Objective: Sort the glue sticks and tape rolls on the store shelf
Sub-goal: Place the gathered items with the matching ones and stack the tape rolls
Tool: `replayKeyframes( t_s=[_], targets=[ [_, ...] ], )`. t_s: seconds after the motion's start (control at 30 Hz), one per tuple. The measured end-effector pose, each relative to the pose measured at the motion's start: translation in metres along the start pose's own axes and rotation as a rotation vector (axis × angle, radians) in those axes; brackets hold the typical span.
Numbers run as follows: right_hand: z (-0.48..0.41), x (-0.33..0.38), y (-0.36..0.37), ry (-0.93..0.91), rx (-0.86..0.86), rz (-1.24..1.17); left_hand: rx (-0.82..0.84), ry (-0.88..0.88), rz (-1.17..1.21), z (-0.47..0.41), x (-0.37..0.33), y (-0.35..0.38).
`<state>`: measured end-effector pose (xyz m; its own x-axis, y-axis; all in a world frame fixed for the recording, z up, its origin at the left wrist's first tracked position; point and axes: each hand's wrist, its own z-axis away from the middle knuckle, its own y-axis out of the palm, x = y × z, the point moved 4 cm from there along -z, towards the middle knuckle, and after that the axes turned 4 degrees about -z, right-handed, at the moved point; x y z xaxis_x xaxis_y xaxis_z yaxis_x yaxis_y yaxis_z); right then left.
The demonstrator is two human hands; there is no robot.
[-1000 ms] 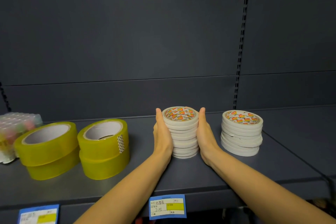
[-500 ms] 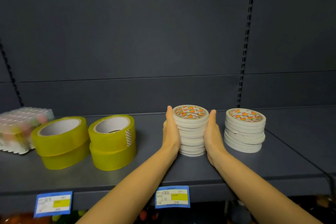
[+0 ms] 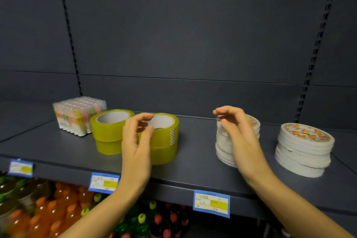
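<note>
White tape stack (image 3: 222, 149) stands just behind the right hand (image 3: 241, 141); the left hand (image 3: 135, 145) has left it, now before yellow rolls (image 3: 167, 150). Both grips hang loosely curled, empty.

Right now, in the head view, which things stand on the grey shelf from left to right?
pack of glue sticks → first yellow tape stack → second yellow tape stack → first white tape stack → second white tape stack
</note>
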<state>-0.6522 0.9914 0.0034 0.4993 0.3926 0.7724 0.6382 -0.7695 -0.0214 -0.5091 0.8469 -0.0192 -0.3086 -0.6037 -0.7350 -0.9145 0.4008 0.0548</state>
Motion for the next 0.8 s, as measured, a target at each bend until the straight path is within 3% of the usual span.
replayKeyframes(
  t_s=[0.13,0.27,0.37,0.63,0.8],
  targets=[
    [-0.013,-0.025,0.044,0.255,0.198,0.068,0.008,-0.196,-0.043,-0.005,0.034,-0.017],
    [-0.030,-0.057,0.075,0.536,0.175,-0.003,0.137,-0.384,-0.006,-0.011,0.062,-0.010],
    [-0.031,-0.078,0.094,0.722,0.164,-0.194,0.183,-0.527,0.205,-0.018,0.072,-0.003],
    [-0.032,-0.096,0.108,0.681,-0.126,-0.250,0.255,-0.835,0.327,-0.046,0.103,0.024],
    [-0.032,-0.099,0.113,0.684,-0.205,-0.214,0.315,-0.883,0.333,-0.055,0.111,0.031]
  ],
)
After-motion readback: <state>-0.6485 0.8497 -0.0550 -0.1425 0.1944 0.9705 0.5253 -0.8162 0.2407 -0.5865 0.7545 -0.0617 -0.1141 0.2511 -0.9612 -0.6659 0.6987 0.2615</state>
